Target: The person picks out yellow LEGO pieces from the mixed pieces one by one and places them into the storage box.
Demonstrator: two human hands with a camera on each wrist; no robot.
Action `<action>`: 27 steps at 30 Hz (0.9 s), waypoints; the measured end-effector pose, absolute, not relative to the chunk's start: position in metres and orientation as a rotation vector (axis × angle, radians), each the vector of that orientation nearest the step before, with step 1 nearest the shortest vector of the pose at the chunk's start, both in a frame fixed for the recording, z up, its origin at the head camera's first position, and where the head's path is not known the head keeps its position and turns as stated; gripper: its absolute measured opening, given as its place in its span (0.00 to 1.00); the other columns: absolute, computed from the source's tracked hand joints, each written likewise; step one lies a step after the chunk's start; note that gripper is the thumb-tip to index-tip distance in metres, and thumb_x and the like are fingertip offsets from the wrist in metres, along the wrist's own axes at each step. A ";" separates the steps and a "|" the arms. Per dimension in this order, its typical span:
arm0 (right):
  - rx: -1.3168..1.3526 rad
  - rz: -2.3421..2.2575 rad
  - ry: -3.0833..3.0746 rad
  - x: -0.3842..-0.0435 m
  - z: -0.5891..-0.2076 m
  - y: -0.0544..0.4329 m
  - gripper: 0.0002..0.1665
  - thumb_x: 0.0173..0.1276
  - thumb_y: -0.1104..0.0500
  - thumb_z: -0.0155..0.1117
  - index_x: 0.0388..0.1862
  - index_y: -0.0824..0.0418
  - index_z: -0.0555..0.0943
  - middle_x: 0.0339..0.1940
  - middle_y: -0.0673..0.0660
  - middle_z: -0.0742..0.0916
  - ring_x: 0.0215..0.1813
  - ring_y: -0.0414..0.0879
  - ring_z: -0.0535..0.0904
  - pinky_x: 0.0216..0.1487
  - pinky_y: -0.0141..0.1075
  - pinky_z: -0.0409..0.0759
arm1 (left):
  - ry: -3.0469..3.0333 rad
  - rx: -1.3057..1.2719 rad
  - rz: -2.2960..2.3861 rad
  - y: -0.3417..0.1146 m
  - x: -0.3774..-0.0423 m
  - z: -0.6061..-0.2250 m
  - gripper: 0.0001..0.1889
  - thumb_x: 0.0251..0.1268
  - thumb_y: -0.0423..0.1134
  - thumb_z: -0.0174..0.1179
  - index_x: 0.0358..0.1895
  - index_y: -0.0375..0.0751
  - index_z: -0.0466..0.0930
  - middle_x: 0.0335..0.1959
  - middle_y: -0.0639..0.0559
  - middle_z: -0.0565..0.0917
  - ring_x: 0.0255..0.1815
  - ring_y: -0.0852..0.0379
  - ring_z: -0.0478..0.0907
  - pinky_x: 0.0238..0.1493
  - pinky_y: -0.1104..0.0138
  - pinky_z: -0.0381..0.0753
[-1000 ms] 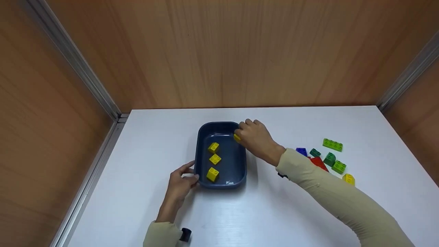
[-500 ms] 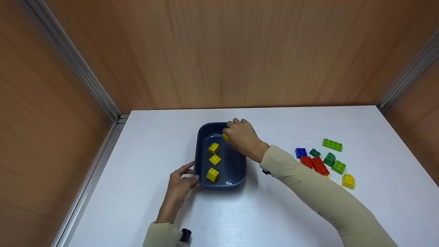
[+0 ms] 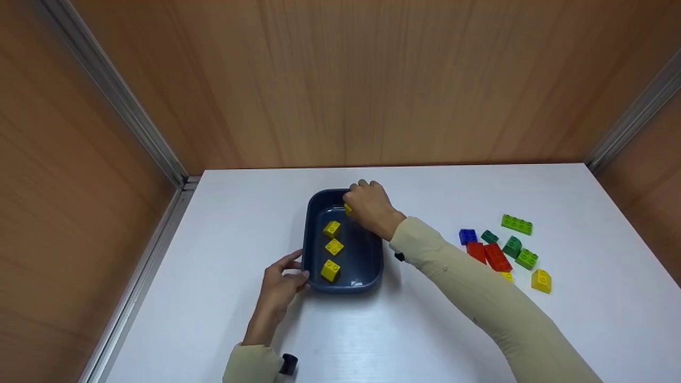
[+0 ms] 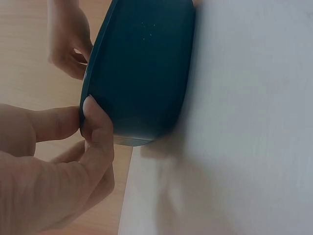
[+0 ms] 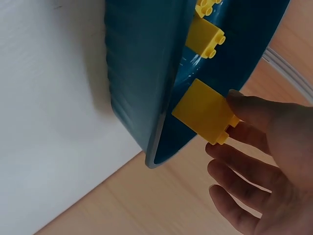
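I see right hand (image 3: 371, 209) pinching yellow brick (image 5: 202, 112) over far end of blue tray (image 3: 366, 260); contact with tray floor unclear. Tray's long axis runs near-to-far, three yellow bricks (image 3: 334, 247) along its left half. Left hand (image 3: 279, 284) pinches tray's left rim, farther from brick.

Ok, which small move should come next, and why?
Perhaps set the yellow brick down in the blue tray and release it: the right hand pinches it at the far end, three other yellow bricks lie inside, and the left hand holds the tray.
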State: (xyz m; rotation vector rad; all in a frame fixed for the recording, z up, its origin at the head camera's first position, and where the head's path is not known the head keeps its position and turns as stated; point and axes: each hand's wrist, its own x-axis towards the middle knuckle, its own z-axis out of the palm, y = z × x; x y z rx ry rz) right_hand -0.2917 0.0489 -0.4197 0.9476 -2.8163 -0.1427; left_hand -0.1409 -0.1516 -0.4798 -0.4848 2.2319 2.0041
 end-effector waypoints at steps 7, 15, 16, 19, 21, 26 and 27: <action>0.941 -0.110 -2.887 -0.296 -0.422 0.044 0.15 0.72 0.57 0.73 0.52 0.65 0.90 0.45 0.62 0.91 0.48 0.56 0.87 0.54 0.50 0.88 | 2.233 -0.477 2.003 -0.152 -0.141 -0.480 0.29 0.71 0.22 0.59 0.75 0.33 0.73 0.57 0.35 0.74 0.40 0.53 0.81 0.46 0.63 0.87; 0.916 -0.143 -2.963 -0.300 -0.424 0.033 0.15 0.72 0.59 0.72 0.51 0.68 0.89 0.45 0.63 0.91 0.49 0.57 0.87 0.52 0.51 0.88 | 2.248 -0.470 2.007 -0.154 -0.143 -0.480 0.29 0.70 0.21 0.59 0.74 0.31 0.73 0.55 0.35 0.74 0.38 0.55 0.82 0.44 0.64 0.87; 0.911 -0.137 -2.979 -0.301 -0.424 0.032 0.15 0.71 0.59 0.73 0.51 0.68 0.89 0.46 0.63 0.91 0.49 0.57 0.87 0.52 0.51 0.88 | 2.247 -0.472 2.007 -0.154 -0.143 -0.480 0.29 0.70 0.21 0.59 0.74 0.31 0.73 0.55 0.35 0.74 0.38 0.55 0.82 0.44 0.64 0.87; 0.893 -0.119 -3.022 -0.302 -0.426 0.029 0.15 0.69 0.60 0.75 0.50 0.68 0.89 0.46 0.64 0.91 0.48 0.57 0.87 0.51 0.51 0.88 | 2.244 -0.480 2.004 -0.154 -0.143 -0.480 0.29 0.70 0.21 0.59 0.75 0.31 0.73 0.55 0.35 0.74 0.38 0.55 0.82 0.44 0.63 0.86; 0.879 -0.107 -3.043 -0.303 -0.427 0.028 0.15 0.68 0.61 0.76 0.49 0.69 0.89 0.45 0.64 0.91 0.47 0.56 0.87 0.50 0.51 0.88 | 2.244 -0.483 2.003 -0.154 -0.143 -0.480 0.29 0.70 0.21 0.59 0.75 0.32 0.73 0.55 0.35 0.74 0.38 0.54 0.81 0.44 0.63 0.86; 0.856 -0.126 -3.105 -0.306 -0.430 0.025 0.16 0.66 0.62 0.77 0.50 0.69 0.89 0.44 0.63 0.91 0.44 0.54 0.87 0.50 0.50 0.89 | 2.239 -0.490 2.002 -0.153 -0.142 -0.479 0.29 0.71 0.21 0.59 0.75 0.33 0.73 0.56 0.35 0.74 0.39 0.54 0.81 0.45 0.63 0.87; 0.853 -0.131 -3.115 -0.307 -0.431 0.025 0.16 0.65 0.62 0.77 0.50 0.69 0.89 0.44 0.62 0.91 0.44 0.53 0.87 0.50 0.50 0.90 | 2.237 -0.492 2.002 -0.153 -0.142 -0.479 0.29 0.71 0.21 0.59 0.75 0.33 0.73 0.56 0.36 0.74 0.39 0.54 0.81 0.45 0.64 0.87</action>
